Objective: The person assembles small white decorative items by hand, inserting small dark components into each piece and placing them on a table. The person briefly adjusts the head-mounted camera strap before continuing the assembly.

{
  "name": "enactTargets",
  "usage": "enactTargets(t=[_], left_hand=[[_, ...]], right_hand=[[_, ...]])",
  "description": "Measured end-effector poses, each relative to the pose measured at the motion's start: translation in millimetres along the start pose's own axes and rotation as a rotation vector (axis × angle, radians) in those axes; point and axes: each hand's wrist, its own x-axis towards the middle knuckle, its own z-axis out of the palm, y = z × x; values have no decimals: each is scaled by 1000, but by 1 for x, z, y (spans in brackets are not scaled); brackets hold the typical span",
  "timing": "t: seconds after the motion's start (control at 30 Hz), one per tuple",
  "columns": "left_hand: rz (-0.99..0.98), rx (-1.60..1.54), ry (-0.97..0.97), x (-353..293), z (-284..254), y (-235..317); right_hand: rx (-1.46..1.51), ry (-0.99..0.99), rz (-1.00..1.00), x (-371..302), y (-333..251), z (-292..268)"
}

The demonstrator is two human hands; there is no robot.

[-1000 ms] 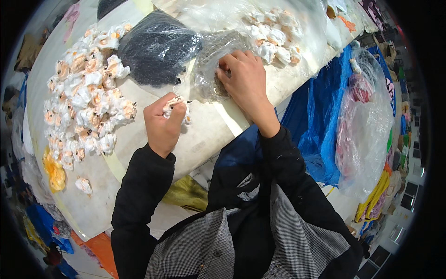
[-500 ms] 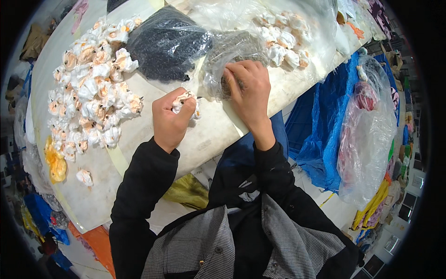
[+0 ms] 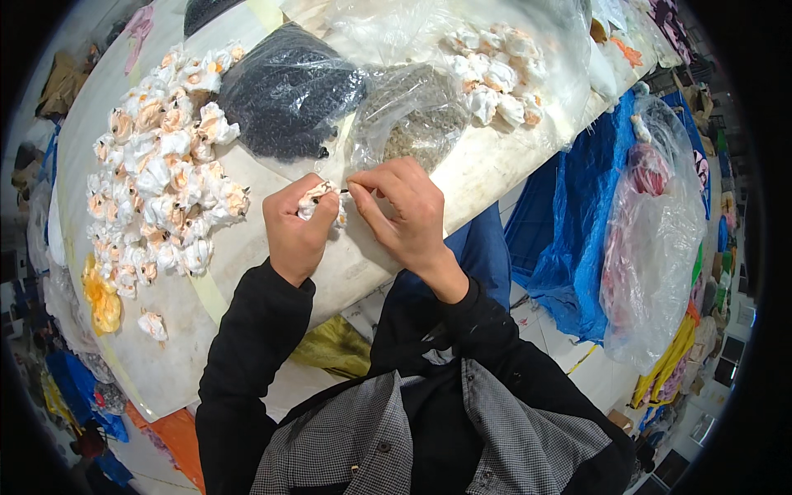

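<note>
My left hand [image 3: 295, 233] grips a small white and peach fabric flower [image 3: 318, 198] above the white table [image 3: 247, 272]. My right hand [image 3: 404, 210] is close beside it, its thumb and forefinger pinched on a small dark piece at the flower's edge. A heap of finished white and peach flowers [image 3: 157, 181] lies to the left. Just beyond my hands sit a clear bag of grey-green bits [image 3: 412, 124] and a bag of black bits [image 3: 285, 91].
A second clear bag with white and peach flowers [image 3: 495, 74] lies at the far right of the table. One loose flower [image 3: 153, 324] and a yellow flower [image 3: 101, 297] lie near the left edge. Blue sheeting [image 3: 577, 214] and a large clear bag [image 3: 660, 239] stand to the right.
My right hand has left the bag of grey-green bits and come back to meet the left hand at the flower. The left hand has kept hold of the flower.
</note>
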Motion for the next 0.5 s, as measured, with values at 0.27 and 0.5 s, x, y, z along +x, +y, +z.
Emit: enactTargets(t=[0.27, 0.5], left_hand=[[24, -17, 24, 0, 0, 0], [-1, -41, 24, -1, 3, -1]], right_hand=[[11, -20, -16, 1, 3, 0], [44, -53, 47, -1, 0, -1]])
